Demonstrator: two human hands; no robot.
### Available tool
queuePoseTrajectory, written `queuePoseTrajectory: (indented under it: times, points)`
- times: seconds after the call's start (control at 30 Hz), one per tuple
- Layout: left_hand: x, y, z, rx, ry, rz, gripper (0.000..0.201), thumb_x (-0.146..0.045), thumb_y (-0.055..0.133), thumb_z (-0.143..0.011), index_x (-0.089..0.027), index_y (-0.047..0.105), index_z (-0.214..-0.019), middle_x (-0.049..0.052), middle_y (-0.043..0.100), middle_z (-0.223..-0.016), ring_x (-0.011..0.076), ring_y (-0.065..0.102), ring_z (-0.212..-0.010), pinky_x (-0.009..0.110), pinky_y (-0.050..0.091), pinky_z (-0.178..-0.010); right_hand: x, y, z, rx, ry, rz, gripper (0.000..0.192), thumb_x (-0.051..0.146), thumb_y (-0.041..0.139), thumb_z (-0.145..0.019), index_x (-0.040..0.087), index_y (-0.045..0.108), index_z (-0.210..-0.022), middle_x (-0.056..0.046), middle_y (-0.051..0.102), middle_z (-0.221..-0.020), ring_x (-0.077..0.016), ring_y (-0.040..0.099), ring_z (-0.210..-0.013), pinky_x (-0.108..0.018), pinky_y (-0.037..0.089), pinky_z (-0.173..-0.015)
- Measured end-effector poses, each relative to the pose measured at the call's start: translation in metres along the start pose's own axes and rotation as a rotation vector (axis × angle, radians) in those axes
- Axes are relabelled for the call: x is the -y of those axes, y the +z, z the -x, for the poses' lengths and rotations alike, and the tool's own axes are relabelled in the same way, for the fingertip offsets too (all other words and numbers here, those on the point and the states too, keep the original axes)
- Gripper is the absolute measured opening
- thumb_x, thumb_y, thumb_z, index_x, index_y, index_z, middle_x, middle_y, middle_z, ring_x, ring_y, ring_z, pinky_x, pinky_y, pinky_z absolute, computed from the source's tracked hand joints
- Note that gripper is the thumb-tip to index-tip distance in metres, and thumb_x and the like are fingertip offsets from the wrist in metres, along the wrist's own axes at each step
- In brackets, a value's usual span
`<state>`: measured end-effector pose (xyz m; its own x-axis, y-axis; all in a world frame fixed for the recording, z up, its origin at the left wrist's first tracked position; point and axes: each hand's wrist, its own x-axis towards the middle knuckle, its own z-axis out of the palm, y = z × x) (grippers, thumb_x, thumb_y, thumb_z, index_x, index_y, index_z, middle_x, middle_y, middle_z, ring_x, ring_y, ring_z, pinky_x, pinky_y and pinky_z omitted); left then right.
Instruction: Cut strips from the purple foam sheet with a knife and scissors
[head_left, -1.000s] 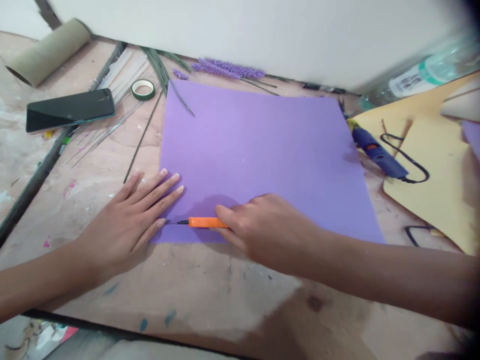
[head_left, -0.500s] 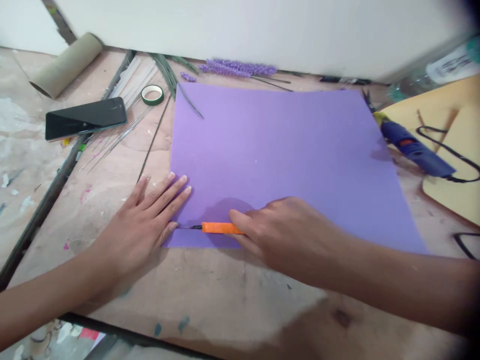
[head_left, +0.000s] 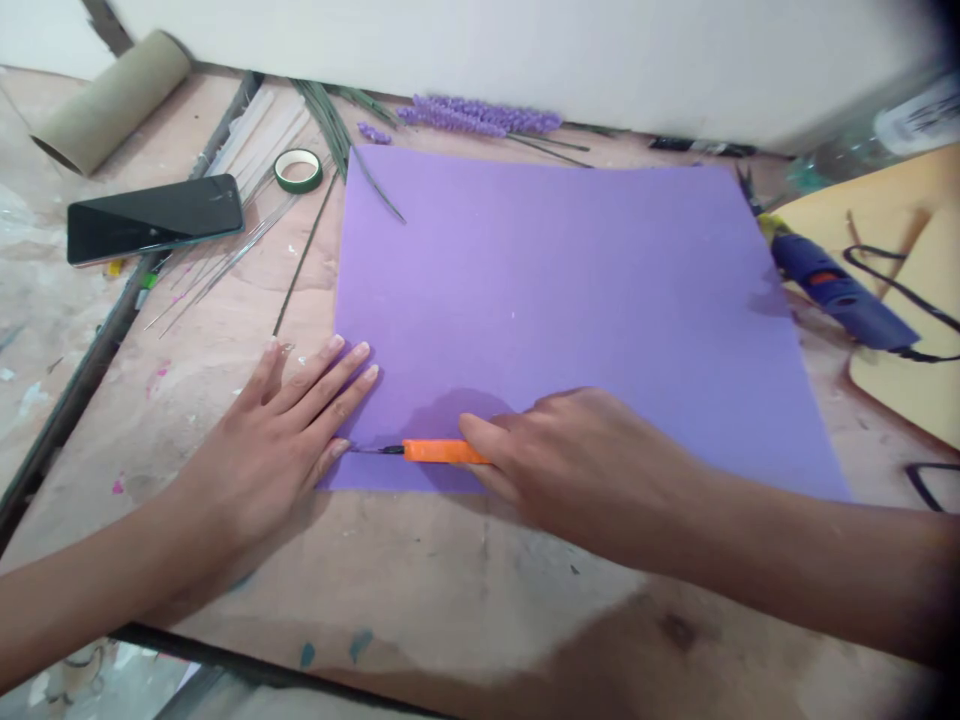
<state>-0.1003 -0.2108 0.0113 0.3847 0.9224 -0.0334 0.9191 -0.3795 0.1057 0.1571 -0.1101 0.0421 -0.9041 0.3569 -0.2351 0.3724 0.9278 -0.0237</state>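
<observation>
Firmly around orange cutter [head_left: 439,452], right hand [head_left: 577,460]

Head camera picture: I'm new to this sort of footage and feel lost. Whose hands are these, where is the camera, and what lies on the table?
The camera sits on a person's head, looking down at their own two bare hands. The left hand lies flat, pressing the near left corner of a purple sheet. The right hand holds an orange-handled cutter, its tip on the sheet near the front edge. On the wooden table also lie a phone, a roll of green tape, a cardboard tube, purple flower sprigs and a blue glue gun.
</observation>
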Motion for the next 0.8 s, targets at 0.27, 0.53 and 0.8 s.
queuePoseTrajectory:
  times: [0.27,0.53,0.8]
  points:
    - [-0.001,-0.002,-0.001,0.005,0.008,-0.013,0.054,-0.036,0.026,-0.110,-0.016,0.036,-0.160,0.006,0.031,-0.169,0.0243,0.025,-0.158,0.054,0.011,-0.128,-0.006,-0.003,0.011,0.121,0.060,-0.028,0.015,0.016,0.058,-0.091,0.022,0.053,-0.077,0.001,0.065,-0.054,-0.0151,0.048,-0.038,-0.032,0.007,-0.053]
    - [0.000,-0.003,0.001,0.015,0.010,-0.002,0.054,-0.036,0.027,-0.110,-0.019,0.033,-0.162,0.004,0.030,-0.170,0.0228,0.024,-0.159,0.052,0.008,-0.129,-0.007,-0.004,0.014,0.093,0.049,-0.002,0.018,0.018,0.053,-0.095,0.022,0.053,-0.077,-0.001,0.064,-0.053,-0.0164,0.048,-0.040,-0.033,0.009,-0.052]
    - [-0.002,-0.008,0.002,0.022,0.011,0.059,0.055,-0.035,0.032,-0.110,-0.022,0.031,-0.163,0.003,0.030,-0.170,0.0224,0.024,-0.159,0.050,0.004,-0.131,-0.024,-0.003,0.041,0.124,0.114,-0.036,0.014,0.021,0.054,-0.091,0.022,0.057,-0.078,0.001,0.063,-0.052,-0.0169,0.046,-0.038,-0.032,0.010,-0.051]
